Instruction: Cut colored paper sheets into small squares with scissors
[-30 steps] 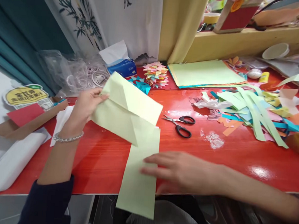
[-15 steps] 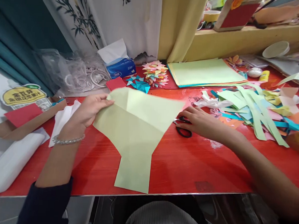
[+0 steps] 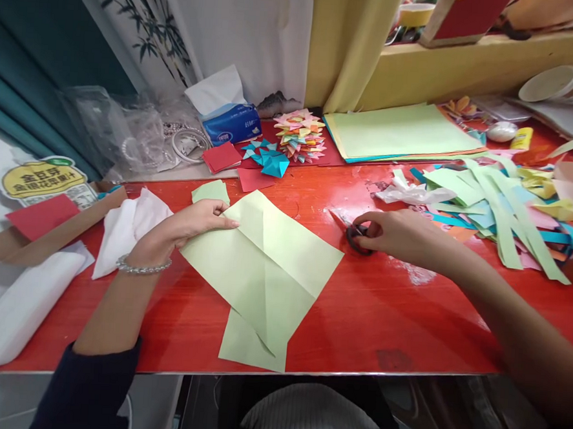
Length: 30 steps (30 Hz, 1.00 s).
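A light green creased sheet (image 3: 259, 258) is pinched at its upper left corner by my left hand (image 3: 196, 222). Beneath it lies another light green piece (image 3: 254, 342), its lower end sticking out near the table's front edge. To the right of the sheet, my right hand (image 3: 387, 232) grips the black handles of the scissors (image 3: 361, 237), whose blades point up and left over the red table. A further small green piece (image 3: 211, 192) shows just behind my left hand.
Cut paper strips (image 3: 496, 201) are heaped at the right. Stacked coloured sheets (image 3: 408, 134), a folded paper ornament (image 3: 298, 135) and a blue tissue pack (image 3: 231, 124) stand at the back. White tissue (image 3: 128, 227) and a cardboard tray (image 3: 67, 227) are at the left.
The upper sheet has turned and come down towards me, showing the lower piece as separate. My right hand has lifted the scissors and closed round their handles.
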Tool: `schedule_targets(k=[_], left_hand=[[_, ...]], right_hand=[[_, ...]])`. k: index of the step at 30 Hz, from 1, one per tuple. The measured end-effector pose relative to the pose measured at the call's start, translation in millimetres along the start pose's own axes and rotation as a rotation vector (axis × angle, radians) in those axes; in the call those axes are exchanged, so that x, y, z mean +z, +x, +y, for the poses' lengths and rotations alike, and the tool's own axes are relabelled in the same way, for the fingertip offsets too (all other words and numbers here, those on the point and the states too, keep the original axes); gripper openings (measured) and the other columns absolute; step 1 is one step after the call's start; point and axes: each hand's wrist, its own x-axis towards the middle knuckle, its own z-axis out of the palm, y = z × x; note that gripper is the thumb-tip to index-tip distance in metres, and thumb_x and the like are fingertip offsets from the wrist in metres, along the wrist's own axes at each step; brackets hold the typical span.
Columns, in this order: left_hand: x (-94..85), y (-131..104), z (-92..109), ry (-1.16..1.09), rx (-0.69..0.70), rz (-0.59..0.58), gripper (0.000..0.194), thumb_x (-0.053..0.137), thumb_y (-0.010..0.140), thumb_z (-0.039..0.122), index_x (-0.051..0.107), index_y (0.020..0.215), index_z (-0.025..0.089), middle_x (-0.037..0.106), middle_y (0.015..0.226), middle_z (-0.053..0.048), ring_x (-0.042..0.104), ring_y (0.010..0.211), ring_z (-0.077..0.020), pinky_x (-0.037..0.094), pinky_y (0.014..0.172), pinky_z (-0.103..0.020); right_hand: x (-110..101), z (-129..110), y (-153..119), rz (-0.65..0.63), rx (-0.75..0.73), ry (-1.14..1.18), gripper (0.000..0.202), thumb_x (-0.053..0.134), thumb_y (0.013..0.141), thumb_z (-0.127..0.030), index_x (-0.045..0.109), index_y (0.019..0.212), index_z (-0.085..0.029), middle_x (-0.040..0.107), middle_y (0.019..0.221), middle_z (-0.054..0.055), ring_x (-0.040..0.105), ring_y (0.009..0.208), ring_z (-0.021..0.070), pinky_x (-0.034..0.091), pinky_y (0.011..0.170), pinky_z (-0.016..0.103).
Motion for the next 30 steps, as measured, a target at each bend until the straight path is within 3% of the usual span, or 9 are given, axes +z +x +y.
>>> schedule_targets(k=[4,6,9,13,15,19,23,26,30], left_hand=[[-1.0,-5.8,2.7,-0.058,-0.005,-0.128,0.031,0.078,0.056,0.032,0.064,0.081,0.021,0.063,0.067,-0.001,0.061,0.053,-0.0188,0.043,0.041,-0.024],[-3.2,-8.7,4.0,-0.105,-0.017,-0.116,0.045,0.079,0.056,0.033,0.063,0.096,0.022,0.066,0.071,-0.002,0.063,0.055,-0.0196,0.046,0.042,-0.025],[-7.9,-13.9,7.5,-0.209,0.063,-0.064,0.053,0.079,0.059,0.031,0.061,0.109,0.022,0.069,0.08,-0.003,0.066,0.062,-0.0197,0.052,0.051,-0.026],[-12.9,-20.6,14.1,-0.406,0.328,0.0,0.04,0.076,0.066,0.026,0.064,0.104,0.018,0.071,0.094,-0.005,0.067,0.076,-0.0204,0.055,0.068,-0.03],[-12.6,-22.0,16.4,-0.444,0.383,0.07,0.041,0.078,0.063,0.025,0.065,0.101,0.017,0.072,0.094,-0.005,0.067,0.076,-0.0211,0.055,0.069,-0.031],[-5.9,-22.1,19.3,-0.36,0.359,0.041,0.045,0.077,0.064,0.028,0.064,0.106,0.018,0.071,0.097,-0.008,0.067,0.074,-0.0212,0.056,0.064,-0.031],[-1.7,-21.3,20.1,-0.309,0.298,-0.025,0.05,0.075,0.067,0.027,0.061,0.114,0.018,0.071,0.098,-0.009,0.066,0.069,-0.0192,0.054,0.06,-0.029],[-6.1,-20.0,16.4,-0.431,0.34,0.025,0.052,0.074,0.068,0.03,0.059,0.116,0.017,0.071,0.094,-0.007,0.064,0.067,-0.016,0.051,0.059,-0.025],[-13.2,-19.7,9.0,-0.596,0.419,0.07,0.047,0.072,0.069,0.034,0.061,0.109,0.012,0.071,0.089,-0.006,0.063,0.08,-0.0188,0.05,0.075,-0.029]], right_hand=[[-9.5,-3.4,-0.5,-0.117,-0.118,0.646,0.027,0.058,0.076,-0.032,0.06,0.102,-0.025,0.063,0.08,0.003,0.061,0.065,0.0176,0.05,0.056,0.033],[-10.9,-7.5,-2.3,-0.092,-0.203,0.935,0.033,0.063,0.074,-0.027,0.057,0.107,-0.028,0.059,0.086,0.001,0.06,0.073,0.0162,0.051,0.059,0.031],[-4.0,-15.1,-4.0,-0.062,-0.313,1.164,0.04,0.07,0.069,-0.029,0.056,0.106,-0.029,0.051,0.085,-0.001,0.053,0.069,0.0127,0.048,0.059,0.028],[14.3,-21.4,-1.7,-0.055,-0.364,1.189,0.035,0.067,0.072,-0.045,0.054,0.098,-0.025,0.05,0.085,0.002,0.052,0.079,0.0161,0.046,0.06,0.026],[20.7,-22.0,0.1,-0.043,-0.325,1.204,0.032,0.061,0.076,-0.049,0.053,0.094,-0.024,0.052,0.086,0.003,0.052,0.081,0.0167,0.047,0.06,0.026],[22.0,-23.2,-0.3,-0.068,-0.253,1.275,0.031,0.067,0.073,-0.042,0.051,0.092,-0.022,0.049,0.078,-0.001,0.05,0.06,0.01,0.045,0.048,0.023],[17.8,-29.8,-5.3,0.012,-0.153,1.227,0.033,0.074,0.066,-0.022,0.046,0.083,-0.021,0.042,0.062,-0.008,0.041,0.036,0.003,0.028,0.03,0.017],[16.8,-33.7,-7.4,0.088,-0.15,1.26,0.036,0.074,0.067,-0.021,0.04,0.079,-0.023,0.041,0.049,-0.01,0.043,0.031,0.007,0.026,0.024,0.017],[15.7,-33.8,-7.0,0.201,-0.222,1.28,0.037,0.075,0.067,-0.024,0.039,0.079,-0.023,0.044,0.043,-0.01,0.049,0.03,0.0112,0.031,0.021,0.017]])
